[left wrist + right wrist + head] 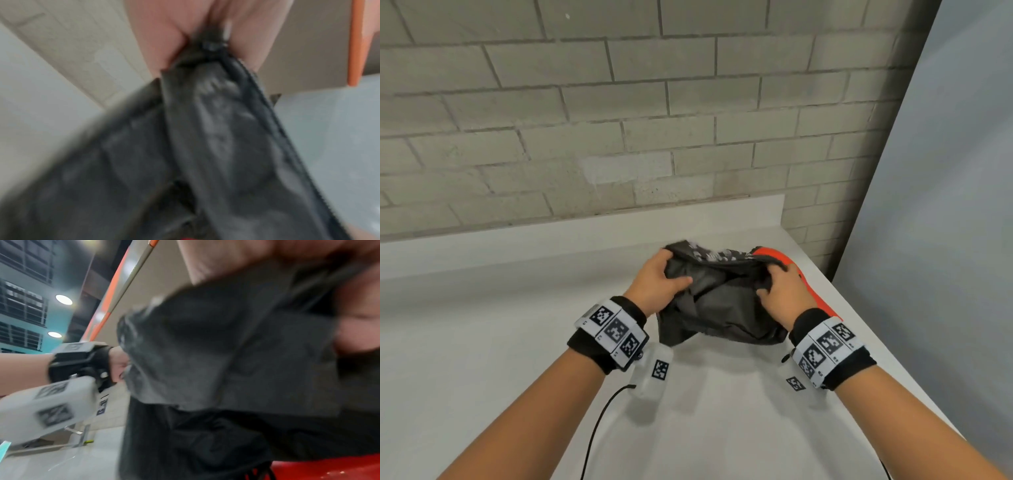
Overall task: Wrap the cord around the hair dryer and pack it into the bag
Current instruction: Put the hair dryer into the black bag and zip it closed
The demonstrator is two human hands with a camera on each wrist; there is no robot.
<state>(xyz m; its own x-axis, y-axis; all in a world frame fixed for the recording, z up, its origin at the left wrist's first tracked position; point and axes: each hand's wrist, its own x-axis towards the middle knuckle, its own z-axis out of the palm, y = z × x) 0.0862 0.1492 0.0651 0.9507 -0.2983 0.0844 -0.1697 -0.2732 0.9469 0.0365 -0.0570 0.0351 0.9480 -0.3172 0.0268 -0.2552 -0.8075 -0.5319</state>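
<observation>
My left hand (659, 281) and right hand (784, 291) each pinch the rim of the crumpled dark grey fabric bag (722, 301), which sits on the white surface (482, 325). Red-orange hair dryer (822, 291) touches it at 3 o'clock.

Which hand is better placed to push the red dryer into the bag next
Right, probably. The right hand grips the bag edge beside the dryer; the left hand holds the far edge.

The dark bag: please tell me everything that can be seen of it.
The bag is soft dark grey cloth, crumpled, with pale print near its top edge. It is over the white counter. The left hand and the right hand each grip a side. A red hair dryer shows behind its right side.
</observation>
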